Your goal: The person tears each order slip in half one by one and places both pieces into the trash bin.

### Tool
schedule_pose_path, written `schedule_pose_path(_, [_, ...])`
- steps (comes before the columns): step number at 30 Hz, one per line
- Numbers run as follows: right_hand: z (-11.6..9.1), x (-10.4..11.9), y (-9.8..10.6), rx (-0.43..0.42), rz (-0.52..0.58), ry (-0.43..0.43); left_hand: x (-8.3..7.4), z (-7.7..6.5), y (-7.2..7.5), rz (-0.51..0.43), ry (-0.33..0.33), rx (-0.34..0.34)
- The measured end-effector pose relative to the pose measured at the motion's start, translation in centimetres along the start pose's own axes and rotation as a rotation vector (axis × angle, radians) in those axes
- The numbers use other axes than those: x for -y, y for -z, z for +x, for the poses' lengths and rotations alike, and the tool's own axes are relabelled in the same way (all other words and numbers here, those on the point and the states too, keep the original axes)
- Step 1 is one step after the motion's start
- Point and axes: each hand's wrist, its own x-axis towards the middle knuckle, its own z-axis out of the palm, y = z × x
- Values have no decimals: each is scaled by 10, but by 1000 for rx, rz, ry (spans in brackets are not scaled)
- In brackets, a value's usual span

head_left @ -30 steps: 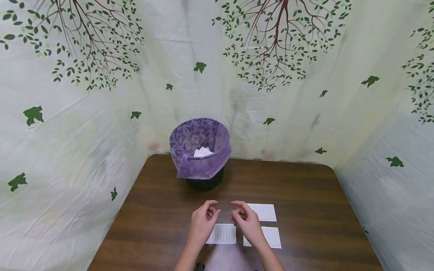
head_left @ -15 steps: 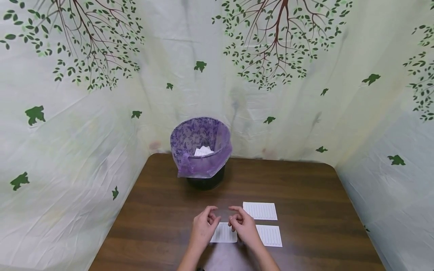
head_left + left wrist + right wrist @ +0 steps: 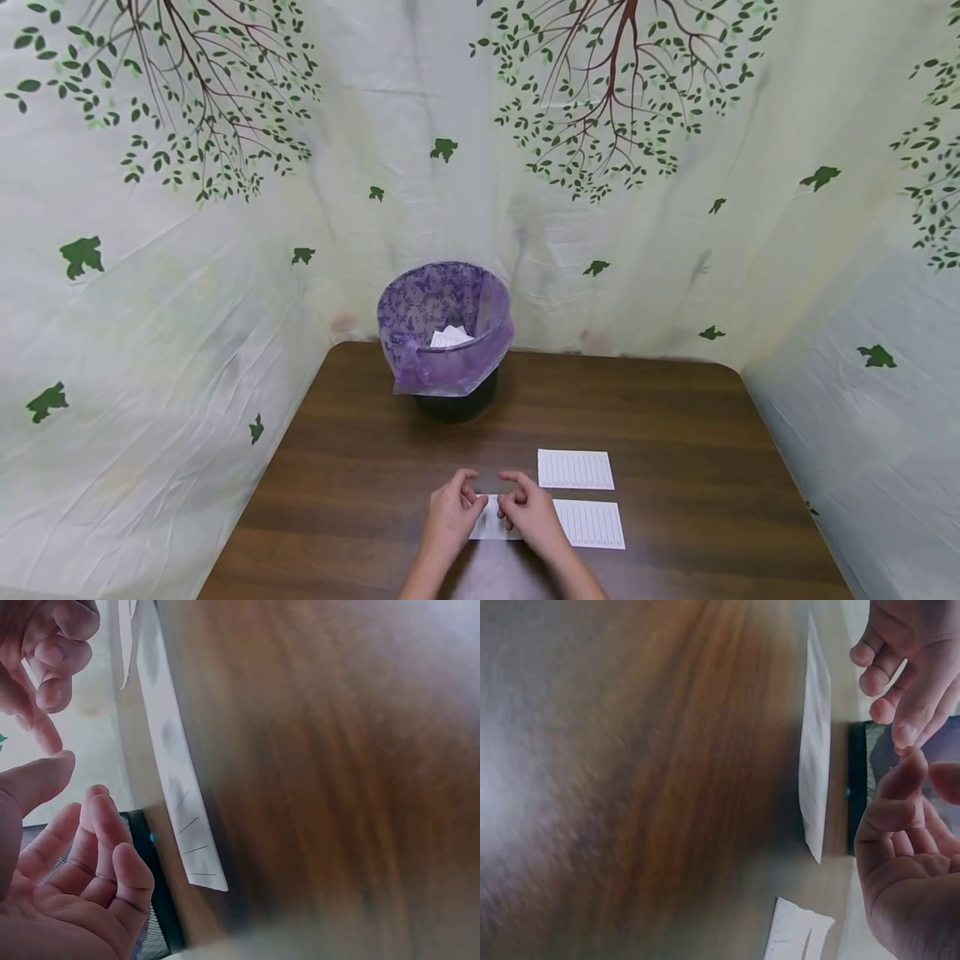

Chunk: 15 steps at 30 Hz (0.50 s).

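My left hand point(image 3: 452, 515) and right hand point(image 3: 530, 515) are over a lined white card point(image 3: 489, 527) at the near middle of the table, covering parts of it in the head view. In the left wrist view this card point(image 3: 180, 772) lies below the left hand point(image 3: 86, 889), whose fingers bend loosely around nothing. The right wrist view has the right hand point(image 3: 904, 870) with fingers relaxed and no object in its grasp; the card point(image 3: 815, 750) lies below. Two more lined cards, a far one point(image 3: 575, 469) and a near one point(image 3: 592, 525), lie flat to the right.
A dark bin with a purple patterned liner point(image 3: 450, 379) stands at the back left of the brown wooden table point(image 3: 637, 417). White papers point(image 3: 450, 337) are inside it. Cloth curtains point(image 3: 562, 317) printed with trees and leaves surround the table's back and sides.
Both hands have moved closer together and slightly nearer the body, over the middle card. The right hand has shifted left, uncovering more of the two right cards, which stay put.
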Motion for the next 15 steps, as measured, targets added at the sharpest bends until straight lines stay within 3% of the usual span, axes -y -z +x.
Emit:
schedule_pose_path(7, [1,-10,-6,35,-36,2,5,-2,-5,16,44,24])
schedule_pose_path(15, [-1,-14,-9,52,-29,-10,9,-3,-11,48,48,26])
